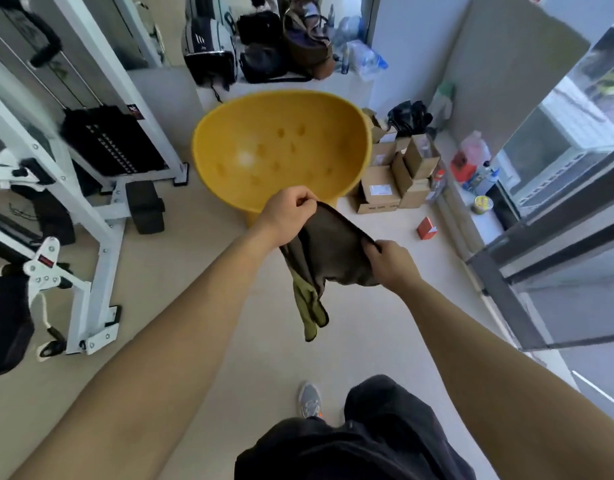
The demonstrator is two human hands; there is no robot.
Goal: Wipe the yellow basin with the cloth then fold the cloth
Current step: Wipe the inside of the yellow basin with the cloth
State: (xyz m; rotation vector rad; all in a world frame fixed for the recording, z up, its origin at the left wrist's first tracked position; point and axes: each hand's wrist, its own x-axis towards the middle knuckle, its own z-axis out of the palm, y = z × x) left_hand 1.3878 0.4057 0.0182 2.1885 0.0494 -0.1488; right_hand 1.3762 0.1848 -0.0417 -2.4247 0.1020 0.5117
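Before round yellow basin (281, 147): left hand (288, 216), right hand (392, 265) pinch limp cloth (330, 251) (brown, green underside).

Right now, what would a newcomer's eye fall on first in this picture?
The big yellow basin stands out first, its open side facing the camera, at centre. Just in front, the left hand and right hand each pinch the top edge of a dark cloth whose green corner hangs down.
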